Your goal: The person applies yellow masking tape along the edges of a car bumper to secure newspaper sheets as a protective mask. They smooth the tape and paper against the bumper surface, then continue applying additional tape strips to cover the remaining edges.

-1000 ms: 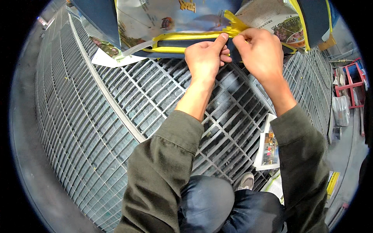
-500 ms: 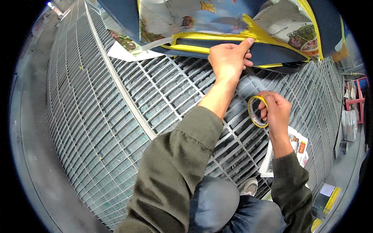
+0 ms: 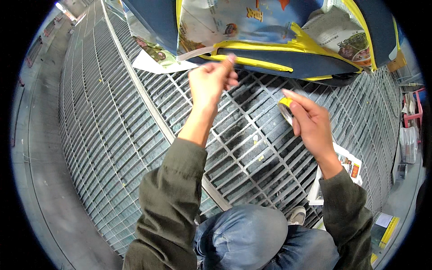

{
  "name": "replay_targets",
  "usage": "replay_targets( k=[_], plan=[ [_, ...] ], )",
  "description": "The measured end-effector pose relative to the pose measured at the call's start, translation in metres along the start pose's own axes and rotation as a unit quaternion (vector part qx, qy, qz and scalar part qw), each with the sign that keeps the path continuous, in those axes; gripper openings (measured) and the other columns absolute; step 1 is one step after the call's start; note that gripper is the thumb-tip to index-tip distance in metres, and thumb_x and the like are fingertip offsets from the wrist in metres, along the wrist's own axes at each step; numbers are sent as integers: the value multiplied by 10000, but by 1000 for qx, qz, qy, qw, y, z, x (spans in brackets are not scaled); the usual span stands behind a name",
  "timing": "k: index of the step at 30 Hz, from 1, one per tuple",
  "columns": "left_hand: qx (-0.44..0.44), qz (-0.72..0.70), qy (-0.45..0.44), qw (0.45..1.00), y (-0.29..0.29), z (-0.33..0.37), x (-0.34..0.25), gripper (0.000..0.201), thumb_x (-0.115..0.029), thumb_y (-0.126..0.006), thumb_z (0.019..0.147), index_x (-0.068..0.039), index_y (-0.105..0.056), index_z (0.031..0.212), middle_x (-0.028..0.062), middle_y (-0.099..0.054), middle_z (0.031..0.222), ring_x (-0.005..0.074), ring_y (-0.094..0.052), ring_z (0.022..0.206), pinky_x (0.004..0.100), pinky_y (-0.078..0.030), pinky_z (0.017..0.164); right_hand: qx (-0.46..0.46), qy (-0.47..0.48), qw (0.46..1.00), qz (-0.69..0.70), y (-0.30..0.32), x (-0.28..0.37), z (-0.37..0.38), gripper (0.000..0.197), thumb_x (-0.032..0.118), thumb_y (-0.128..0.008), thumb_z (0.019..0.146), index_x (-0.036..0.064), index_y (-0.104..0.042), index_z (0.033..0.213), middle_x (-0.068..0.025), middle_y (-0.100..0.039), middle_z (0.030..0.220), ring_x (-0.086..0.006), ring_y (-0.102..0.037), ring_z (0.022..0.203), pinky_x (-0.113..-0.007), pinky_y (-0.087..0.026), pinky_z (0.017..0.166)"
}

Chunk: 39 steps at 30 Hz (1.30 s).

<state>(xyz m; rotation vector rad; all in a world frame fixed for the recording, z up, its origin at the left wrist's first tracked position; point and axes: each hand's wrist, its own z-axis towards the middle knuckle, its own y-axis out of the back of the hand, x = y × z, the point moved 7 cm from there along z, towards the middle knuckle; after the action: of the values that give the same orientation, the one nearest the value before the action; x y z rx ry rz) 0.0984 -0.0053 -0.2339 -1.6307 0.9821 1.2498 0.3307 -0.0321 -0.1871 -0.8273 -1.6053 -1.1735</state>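
Observation:
A dark blue curved panel [image 3: 315, 65], shaped like a vehicle bumper, rests on a metal floor grating. Printed paper [image 3: 252, 27] and yellow masking tape [image 3: 270, 46] cover parts of it. Along its lower recess runs a yellow tape strip [image 3: 265, 64]. My left hand [image 3: 208, 85] is at the left part of this strip, thumb raised against or just before it, fingers curled; nothing shows in them. In my right hand [image 3: 312, 126] is a roll of yellow masking tape [image 3: 285, 107], held between thumb and fingers, in front of the panel and apart from it.
Loose printed paper [image 3: 157, 64] hangs at the panel's left end. More printed sheets [image 3: 348, 166] lie on the grating [image 3: 112, 135] beside my right forearm. Farther right are a red rack [image 3: 416, 108] and a yellow-edged container [image 3: 386, 229]. My knees are at the lower edge.
My left hand has slid left and slightly down, uncovering the right end of the yellow strip. My right hand has turned the tape roll, so its ring now appears more edge-on.

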Motion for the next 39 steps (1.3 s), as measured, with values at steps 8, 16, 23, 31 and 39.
replay_targets(
  k=[8,16,23,31,39],
  plan=[
    [233,-83,76,966,-40,-37,5,226,-102,-679,897,36,-624,1067,108,-692,990,150,-678,837,245,-558,741,73,147,962,-220,-30,54,29,495,143,-483,906,0,-402,1372,-246,-656,811,-438,-637,811,-460,-482,755],
    [-1,-98,-50,994,7,-5,-12,133,-46,-652,898,51,-666,987,113,-697,863,121,-645,717,226,-530,694,16,245,829,-502,8,72,37,287,259,-569,926,42,-638,1100,-202,-666,755,-365,-666,695,-453,-529,646],
    [-109,-127,-142,976,6,9,-17,183,-59,-733,848,66,-662,962,93,-689,830,140,-667,728,236,-545,682,-125,197,807,-543,49,76,47,219,288,-625,895,99,-714,960,-170,-667,733,-361,-662,711,-448,-523,639],
    [-233,-98,-164,953,6,11,-19,206,-65,-774,808,80,-657,897,103,-687,780,125,-646,649,227,-536,618,-174,170,819,-519,45,81,56,288,335,-642,882,62,-735,892,-183,-678,745,-377,-670,728,-457,-528,668],
    [-290,-20,-190,938,8,8,-24,244,-134,-810,758,70,-683,801,104,-683,693,119,-617,574,264,-512,561,-189,167,822,-512,47,81,61,291,334,-646,877,58,-736,902,-183,-683,757,-382,-670,746,-462,-530,692]
  ],
)
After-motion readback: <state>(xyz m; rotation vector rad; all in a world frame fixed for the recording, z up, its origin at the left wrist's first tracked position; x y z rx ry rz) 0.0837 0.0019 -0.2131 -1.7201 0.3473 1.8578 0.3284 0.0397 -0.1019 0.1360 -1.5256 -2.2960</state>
